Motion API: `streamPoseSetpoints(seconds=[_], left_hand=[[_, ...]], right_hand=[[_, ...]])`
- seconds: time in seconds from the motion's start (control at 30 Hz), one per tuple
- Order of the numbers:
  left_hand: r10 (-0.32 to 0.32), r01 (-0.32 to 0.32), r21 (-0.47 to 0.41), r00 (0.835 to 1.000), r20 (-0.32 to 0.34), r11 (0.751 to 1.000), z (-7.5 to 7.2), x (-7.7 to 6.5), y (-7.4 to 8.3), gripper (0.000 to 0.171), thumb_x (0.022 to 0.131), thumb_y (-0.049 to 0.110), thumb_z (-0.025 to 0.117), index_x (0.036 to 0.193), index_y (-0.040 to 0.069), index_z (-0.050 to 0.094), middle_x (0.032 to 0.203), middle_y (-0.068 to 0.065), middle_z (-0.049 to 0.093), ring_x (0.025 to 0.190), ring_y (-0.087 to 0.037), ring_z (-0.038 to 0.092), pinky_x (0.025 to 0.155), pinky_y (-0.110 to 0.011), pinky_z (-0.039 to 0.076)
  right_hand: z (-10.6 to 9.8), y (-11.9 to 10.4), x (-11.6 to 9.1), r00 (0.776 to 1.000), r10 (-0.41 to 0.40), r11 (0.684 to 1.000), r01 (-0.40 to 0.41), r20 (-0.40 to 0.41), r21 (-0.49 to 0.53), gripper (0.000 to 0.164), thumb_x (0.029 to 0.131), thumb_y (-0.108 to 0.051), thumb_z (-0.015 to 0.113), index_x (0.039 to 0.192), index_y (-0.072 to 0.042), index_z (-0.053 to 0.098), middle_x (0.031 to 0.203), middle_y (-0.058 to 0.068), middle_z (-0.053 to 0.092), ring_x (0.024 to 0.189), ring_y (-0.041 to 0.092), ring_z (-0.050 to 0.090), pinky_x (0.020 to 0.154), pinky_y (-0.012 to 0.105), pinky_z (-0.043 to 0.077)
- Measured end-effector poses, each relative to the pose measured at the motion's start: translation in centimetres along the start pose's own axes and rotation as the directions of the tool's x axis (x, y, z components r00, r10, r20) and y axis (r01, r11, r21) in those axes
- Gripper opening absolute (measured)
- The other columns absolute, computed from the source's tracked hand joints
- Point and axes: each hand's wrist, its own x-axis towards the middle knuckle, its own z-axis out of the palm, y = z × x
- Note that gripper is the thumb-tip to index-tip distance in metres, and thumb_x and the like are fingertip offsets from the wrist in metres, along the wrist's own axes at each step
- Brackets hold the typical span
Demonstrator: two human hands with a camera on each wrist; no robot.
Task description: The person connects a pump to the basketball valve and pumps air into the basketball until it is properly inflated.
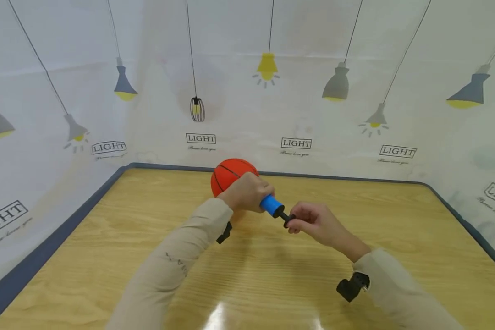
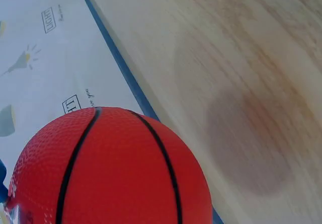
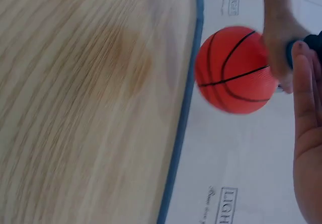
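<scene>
A red ball with black seam lines (image 1: pixel 229 173), like a small basketball, is just beyond my left hand (image 1: pixel 247 190). That hand is wrapped around the blue barrel of a hand pump (image 1: pixel 271 205). In the left wrist view, a blue tip (image 2: pixel 2 181) meets the side of the ball at the frame's left edge. My right hand (image 1: pixel 315 222) pinches the pump's black handle (image 1: pixel 288 220) between thumb and fingers, and a short length of black rod shows between handle and barrel. Most of the barrel is hidden behind my left fingers.
The wood-grain table (image 1: pixel 354 256) spreads below both hands, with the ball's shadow on it in the left wrist view. White backdrop walls (image 1: pixel 239 114) printed with lamps enclose the back and sides, along a dark blue edge. Both wrists carry black camera mounts (image 1: pixel 352 287).
</scene>
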Motion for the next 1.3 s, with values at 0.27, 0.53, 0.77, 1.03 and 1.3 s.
streamPoseSetpoints(seconds=[0.27, 0.53, 0.77, 1.03, 1.3], left_hand=[[-0.019, 0.014, -0.066, 0.997, -0.080, 0.998, 0.8, -0.5, -0.4, 0.019, 0.064, 0.022, 0.071, 0.075, 0.011, 0.059, 0.064, 0.003, 0.061, 0.055, -0.008, 0.058, 0.054, -0.021, 0.048], [-0.060, 0.030, -0.151, 0.979, -0.196, 0.988, 1.2, -0.2, 0.0, 0.017, 0.066, 0.019, 0.071, 0.072, 0.008, 0.060, 0.063, 0.002, 0.061, 0.054, -0.008, 0.058, 0.052, -0.021, 0.047], [-0.059, 0.026, -0.141, 0.969, -0.239, 0.990, 1.1, 0.4, 0.1, 0.016, 0.067, 0.018, 0.071, 0.068, 0.009, 0.058, 0.057, 0.002, 0.057, 0.047, -0.007, 0.054, 0.047, -0.019, 0.044], [0.010, -0.023, -0.076, 0.987, -0.162, 0.997, 0.2, 0.7, -0.2, 0.021, 0.070, 0.024, 0.069, 0.067, 0.010, 0.053, 0.056, 0.003, 0.054, 0.047, -0.008, 0.051, 0.047, -0.019, 0.043], [0.020, -0.037, -0.096, 0.985, -0.170, 0.995, 1.1, 0.2, 0.1, 0.018, 0.072, 0.021, 0.066, 0.066, 0.010, 0.053, 0.054, 0.003, 0.053, 0.046, -0.007, 0.050, 0.046, -0.020, 0.043]], right_hand=[[-0.9, -3.5, -2.4, 0.999, 0.036, 0.999, -0.036, 0.001, 0.003, 0.013, 0.080, 0.005, 0.057, 0.088, -0.005, 0.059, 0.073, 0.008, 0.063, 0.063, 0.011, 0.061, 0.052, 0.027, 0.050], [-1.3, -2.7, -2.0, 0.998, -0.065, 0.996, 0.065, -0.010, 0.057, 0.012, 0.080, 0.008, 0.055, 0.087, -0.001, 0.058, 0.074, 0.008, 0.062, 0.064, 0.013, 0.061, 0.055, 0.028, 0.051], [-0.4, -0.8, 0.7, 0.996, -0.049, 0.999, 0.049, -0.076, -0.002, 0.007, 0.080, 0.006, 0.057, 0.087, 0.005, 0.056, 0.072, 0.012, 0.062, 0.063, 0.014, 0.062, 0.057, 0.030, 0.051], [-1.5, -4.2, -2.4, 0.999, 0.009, 1.000, -0.008, -0.041, 0.029, 0.010, 0.079, 0.005, 0.058, 0.088, -0.001, 0.060, 0.072, 0.009, 0.063, 0.062, 0.012, 0.061, 0.053, 0.029, 0.051], [-1.3, -3.3, -2.7, 0.987, -0.158, 0.967, 0.151, -0.014, -0.203, 0.014, 0.075, 0.000, 0.065, 0.086, -0.009, 0.062, 0.072, 0.002, 0.064, 0.062, 0.008, 0.061, 0.053, 0.019, 0.049]])
